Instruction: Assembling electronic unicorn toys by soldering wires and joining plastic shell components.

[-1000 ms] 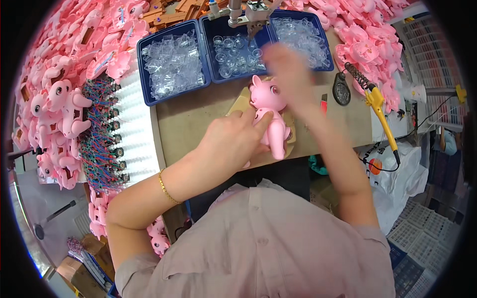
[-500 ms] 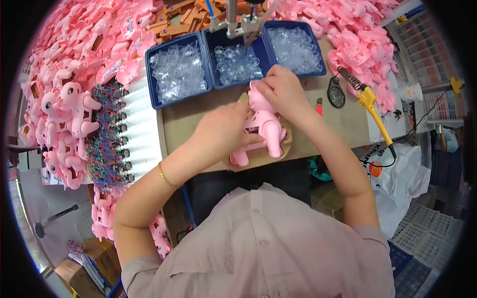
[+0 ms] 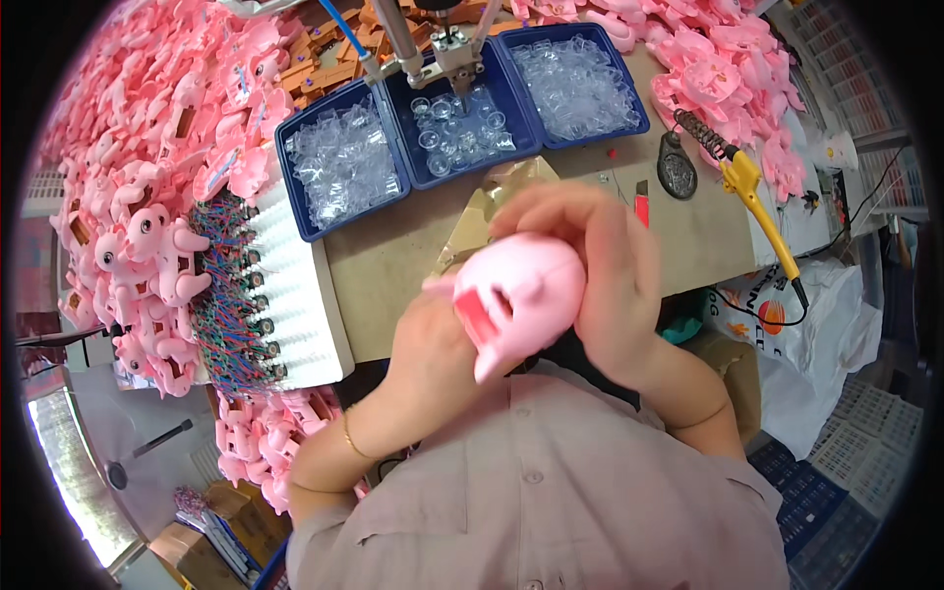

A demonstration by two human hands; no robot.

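A pink plastic toy animal [image 3: 541, 285] is raised in front of my chest, its rounded side with slots and a rectangular recess facing up. My left hand [image 3: 430, 329] grips its lower left part, the fingers mostly hidden behind it. Around its right side curves my right hand [image 3: 615, 265], fingers bent over the far edge and slightly blurred. A brownish-gold holder or sheet [image 3: 482, 211] shows on the table just beyond the toy, partly covered by my hands.
Three blue bins [image 3: 403, 165] of clear plastic parts stand at the back, under a metal machine head [image 3: 452, 64]. Pink toys [image 3: 147, 246] and bundled wires [image 3: 231, 295] pile up at left. A yellow-handled soldering iron [image 3: 752, 197], black oval object [image 3: 676, 167] and red-handled blade [image 3: 641, 205] lie right.
The toy has been lifted off the table toward my chest and turned, so its legs no longer show. Both hands have come nearer with it, the right one moving around its side.
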